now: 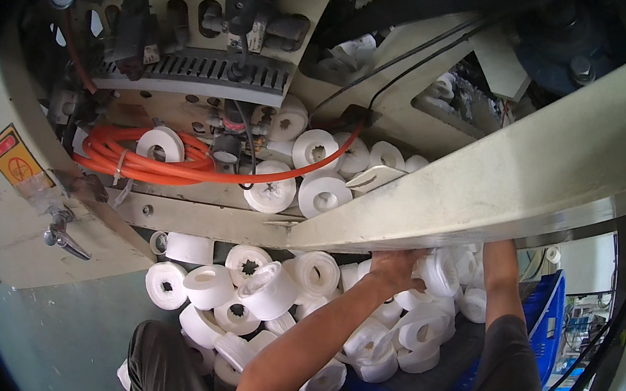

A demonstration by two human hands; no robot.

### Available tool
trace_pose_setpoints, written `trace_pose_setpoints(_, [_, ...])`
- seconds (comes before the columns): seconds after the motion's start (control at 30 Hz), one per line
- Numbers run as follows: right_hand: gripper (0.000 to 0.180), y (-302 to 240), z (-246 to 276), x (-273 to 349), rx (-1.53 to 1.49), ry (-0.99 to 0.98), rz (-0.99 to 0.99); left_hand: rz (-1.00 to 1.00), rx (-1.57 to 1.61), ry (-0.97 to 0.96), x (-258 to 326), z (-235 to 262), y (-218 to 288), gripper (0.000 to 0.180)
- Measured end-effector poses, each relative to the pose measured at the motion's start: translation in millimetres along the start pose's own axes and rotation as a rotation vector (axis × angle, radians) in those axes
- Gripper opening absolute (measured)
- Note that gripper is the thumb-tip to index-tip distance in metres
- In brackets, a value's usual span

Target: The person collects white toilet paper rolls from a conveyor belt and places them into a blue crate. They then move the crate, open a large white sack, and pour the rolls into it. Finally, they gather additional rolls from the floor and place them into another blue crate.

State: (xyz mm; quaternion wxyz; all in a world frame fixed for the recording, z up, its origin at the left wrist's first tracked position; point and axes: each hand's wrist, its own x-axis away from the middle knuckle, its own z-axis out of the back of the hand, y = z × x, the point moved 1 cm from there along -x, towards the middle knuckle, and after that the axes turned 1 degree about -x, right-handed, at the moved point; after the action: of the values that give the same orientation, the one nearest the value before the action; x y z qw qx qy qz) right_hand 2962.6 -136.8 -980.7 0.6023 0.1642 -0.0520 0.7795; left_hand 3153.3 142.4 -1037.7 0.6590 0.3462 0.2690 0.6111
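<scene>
My left hand (pixel 398 268) reaches in at the lower edge of the machine's beam, among many white rolls. Its thumb points right, against or close beside a white roll (pixel 439 272). The beam hides part of its fingers, so whether it grips the roll cannot be made out. My right forearm (pixel 500 270) rises just to the right of the pile and passes behind the beam, which covers the right hand. Below my left hand, more rolls, such as a white roll (pixel 423 326), lie heaped over a blue crate (pixel 548 315).
A cream machine beam (pixel 476 183) crosses above my hands. Other white rolls (pixel 324 194) lie on the machine's ledge beside a coiled orange hose (pixel 144 157). A metal latch handle (pixel 64 235) sticks out at left. Rolls also lie on the green floor (pixel 57 336) by my left leg.
</scene>
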Motion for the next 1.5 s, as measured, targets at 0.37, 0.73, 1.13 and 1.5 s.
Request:
trace_pose_setpoints(0.37, [0.091,-16.2,6.7,20.6,0.052,-0.052,-0.034,-0.226,0.089,0.029,-12.8,-17.2,-10.8,0.071])
trace_pose_setpoints(0.73, [0.091,-71.6,-96.7,176.7,-0.321,-0.621,0.125,-0.435,0.121,-0.019,140.0,58.8,21.5,0.058])
trace_pose_setpoints(1.13, [0.062,-219.7,-66.0,333.1,-0.115,-0.523,0.062,-0.132,0.198,-0.302,332.4,169.6,-42.4,0.061])
trace_pose_setpoints(1.5, [0.071,-180.3,-3.3,550.1,0.076,0.719,-0.647,-0.269,0.117,0.012,371.5,151.0,-21.8,0.037])
